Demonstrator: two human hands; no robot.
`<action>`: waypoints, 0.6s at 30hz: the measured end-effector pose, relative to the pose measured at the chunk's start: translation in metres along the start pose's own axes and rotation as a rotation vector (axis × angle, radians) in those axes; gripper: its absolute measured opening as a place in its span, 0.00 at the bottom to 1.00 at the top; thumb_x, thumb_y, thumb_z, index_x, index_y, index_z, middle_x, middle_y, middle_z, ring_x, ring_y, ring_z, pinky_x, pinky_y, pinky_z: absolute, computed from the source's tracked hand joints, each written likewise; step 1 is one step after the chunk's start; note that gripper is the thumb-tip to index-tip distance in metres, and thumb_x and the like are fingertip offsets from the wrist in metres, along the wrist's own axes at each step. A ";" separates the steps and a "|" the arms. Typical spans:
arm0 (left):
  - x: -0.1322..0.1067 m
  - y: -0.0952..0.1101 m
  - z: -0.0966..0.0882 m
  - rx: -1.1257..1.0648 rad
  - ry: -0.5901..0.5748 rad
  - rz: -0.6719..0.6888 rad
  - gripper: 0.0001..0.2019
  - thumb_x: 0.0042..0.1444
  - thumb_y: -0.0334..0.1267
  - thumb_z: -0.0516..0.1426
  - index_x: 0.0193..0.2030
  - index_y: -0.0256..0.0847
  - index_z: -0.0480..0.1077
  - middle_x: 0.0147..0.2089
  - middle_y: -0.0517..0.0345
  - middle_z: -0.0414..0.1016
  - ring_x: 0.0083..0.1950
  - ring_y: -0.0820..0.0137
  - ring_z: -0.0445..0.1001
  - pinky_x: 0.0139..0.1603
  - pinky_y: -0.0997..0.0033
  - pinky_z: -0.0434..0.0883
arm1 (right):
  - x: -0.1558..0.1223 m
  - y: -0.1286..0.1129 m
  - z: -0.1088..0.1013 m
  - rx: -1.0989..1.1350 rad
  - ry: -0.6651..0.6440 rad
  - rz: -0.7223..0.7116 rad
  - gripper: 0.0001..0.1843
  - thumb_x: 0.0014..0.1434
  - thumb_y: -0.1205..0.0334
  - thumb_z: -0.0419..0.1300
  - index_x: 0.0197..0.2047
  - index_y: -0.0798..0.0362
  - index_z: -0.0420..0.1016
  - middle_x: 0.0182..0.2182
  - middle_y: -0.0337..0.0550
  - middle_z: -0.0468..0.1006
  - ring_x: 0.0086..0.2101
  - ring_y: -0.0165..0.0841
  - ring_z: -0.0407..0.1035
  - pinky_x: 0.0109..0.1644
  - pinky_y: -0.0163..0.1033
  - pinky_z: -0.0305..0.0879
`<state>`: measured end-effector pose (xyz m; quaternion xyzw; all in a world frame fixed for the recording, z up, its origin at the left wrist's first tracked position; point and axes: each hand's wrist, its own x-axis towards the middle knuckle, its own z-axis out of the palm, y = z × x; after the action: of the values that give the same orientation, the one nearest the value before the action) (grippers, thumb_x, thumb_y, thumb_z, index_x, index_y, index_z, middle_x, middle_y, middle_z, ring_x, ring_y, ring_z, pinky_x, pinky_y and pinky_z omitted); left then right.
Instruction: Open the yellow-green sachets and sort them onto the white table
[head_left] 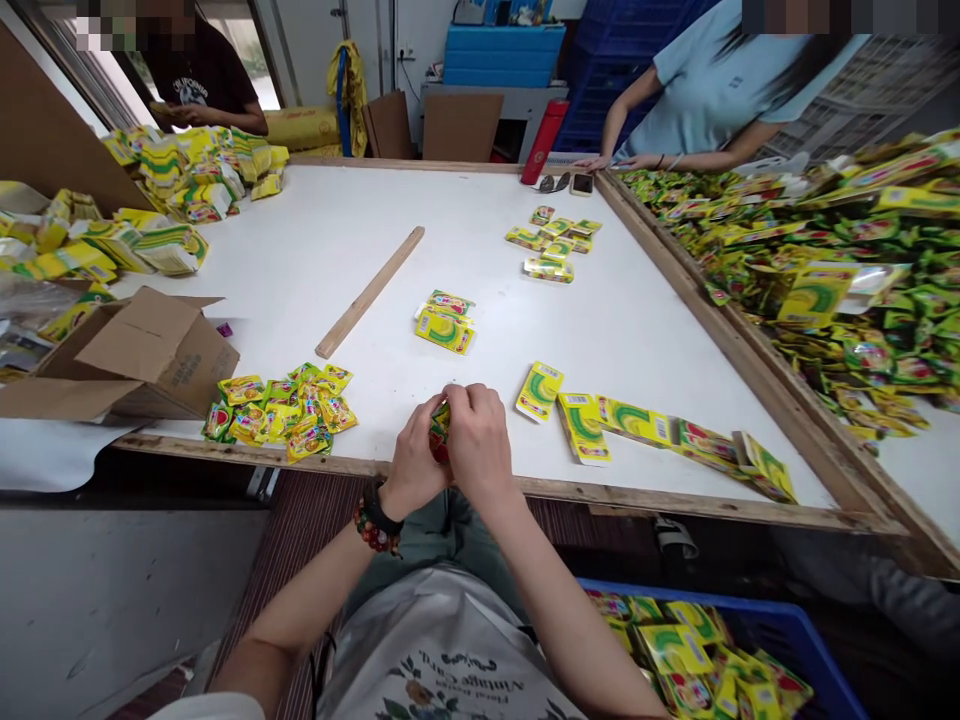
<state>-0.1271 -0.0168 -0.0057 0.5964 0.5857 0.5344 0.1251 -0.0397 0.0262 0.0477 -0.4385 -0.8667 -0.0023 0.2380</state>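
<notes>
My left hand [414, 455] and my right hand [477, 440] meet at the near edge of the white table [480, 250], both closed on a small stack of yellow-green sachets [439, 432] held between them. A loose pile of the same sachets [281, 408] lies just left of my hands. Flattened yellow packets [660, 430] run in a row to the right. Two more packets [445, 322] lie ahead of my hands.
A wooden stick [369, 292] lies diagonally mid-table. An open cardboard box [127, 355] sits at the left edge. A blue crate [795, 640] of sachets stands near my right knee. A big heap of sachets [825, 260] fills the right bin. Two other people work at the far side.
</notes>
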 end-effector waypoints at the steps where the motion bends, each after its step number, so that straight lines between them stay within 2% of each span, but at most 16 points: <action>1: -0.003 -0.002 0.001 0.007 0.025 -0.002 0.27 0.52 0.32 0.58 0.59 0.41 0.58 0.54 0.47 0.72 0.54 0.60 0.73 0.53 0.58 0.72 | -0.003 -0.004 0.000 -0.020 -0.011 -0.017 0.11 0.64 0.72 0.50 0.42 0.56 0.72 0.35 0.52 0.73 0.35 0.43 0.62 0.37 0.44 0.58; 4: -0.013 -0.006 0.002 0.053 0.096 -0.063 0.21 0.59 0.34 0.54 0.59 0.43 0.59 0.52 0.48 0.75 0.51 0.62 0.76 0.49 0.59 0.74 | -0.011 -0.009 -0.001 0.025 -0.013 -0.124 0.13 0.65 0.69 0.51 0.50 0.55 0.71 0.37 0.51 0.75 0.38 0.43 0.64 0.41 0.46 0.56; 6: -0.020 -0.010 0.001 0.074 0.114 -0.100 0.22 0.60 0.37 0.55 0.61 0.43 0.58 0.53 0.48 0.74 0.51 0.62 0.76 0.50 0.61 0.75 | -0.016 -0.007 -0.002 0.132 0.060 -0.131 0.14 0.65 0.66 0.52 0.54 0.53 0.69 0.42 0.50 0.77 0.45 0.43 0.65 0.47 0.48 0.54; 8: -0.026 -0.014 0.000 0.081 0.087 -0.101 0.25 0.57 0.41 0.57 0.61 0.42 0.59 0.54 0.48 0.74 0.52 0.62 0.75 0.51 0.62 0.74 | -0.020 -0.003 -0.001 0.244 0.169 -0.057 0.12 0.65 0.65 0.53 0.50 0.52 0.71 0.42 0.46 0.78 0.50 0.43 0.66 0.52 0.49 0.50; 10: -0.030 -0.018 -0.001 0.091 0.057 -0.081 0.27 0.54 0.43 0.60 0.60 0.41 0.60 0.53 0.48 0.75 0.52 0.62 0.76 0.51 0.63 0.74 | -0.024 0.000 0.003 0.317 0.232 0.018 0.07 0.65 0.65 0.54 0.42 0.50 0.74 0.36 0.42 0.81 0.51 0.43 0.67 0.55 0.50 0.47; 12: -0.032 -0.020 -0.001 0.117 0.072 -0.078 0.27 0.54 0.43 0.60 0.59 0.40 0.61 0.51 0.48 0.76 0.50 0.62 0.76 0.49 0.64 0.74 | -0.028 0.001 0.006 0.367 0.196 0.011 0.09 0.65 0.67 0.53 0.38 0.49 0.74 0.31 0.39 0.81 0.52 0.43 0.69 0.57 0.52 0.43; 14: -0.033 -0.020 -0.001 0.144 0.094 -0.085 0.27 0.55 0.42 0.59 0.60 0.40 0.60 0.51 0.47 0.76 0.49 0.62 0.77 0.48 0.64 0.74 | -0.032 0.001 0.008 0.433 0.107 -0.043 0.12 0.65 0.68 0.50 0.42 0.48 0.74 0.31 0.38 0.82 0.54 0.42 0.68 0.61 0.55 0.38; 16: -0.032 -0.017 -0.001 0.166 0.104 -0.106 0.29 0.55 0.42 0.59 0.62 0.41 0.57 0.54 0.46 0.74 0.51 0.61 0.76 0.48 0.64 0.74 | -0.034 0.002 0.009 0.546 0.083 -0.010 0.15 0.66 0.67 0.49 0.50 0.47 0.72 0.40 0.41 0.83 0.57 0.42 0.65 0.63 0.57 0.36; 18: -0.031 -0.012 0.000 0.175 0.101 -0.116 0.30 0.53 0.42 0.61 0.62 0.42 0.56 0.55 0.47 0.73 0.52 0.61 0.76 0.49 0.64 0.74 | -0.036 0.005 0.011 0.731 0.139 0.172 0.20 0.64 0.63 0.51 0.59 0.45 0.66 0.54 0.46 0.76 0.62 0.41 0.60 0.65 0.57 0.43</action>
<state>-0.1261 -0.0392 -0.0301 0.5424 0.6692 0.5025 0.0738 -0.0221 0.0047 0.0222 -0.3945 -0.7521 0.2971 0.4364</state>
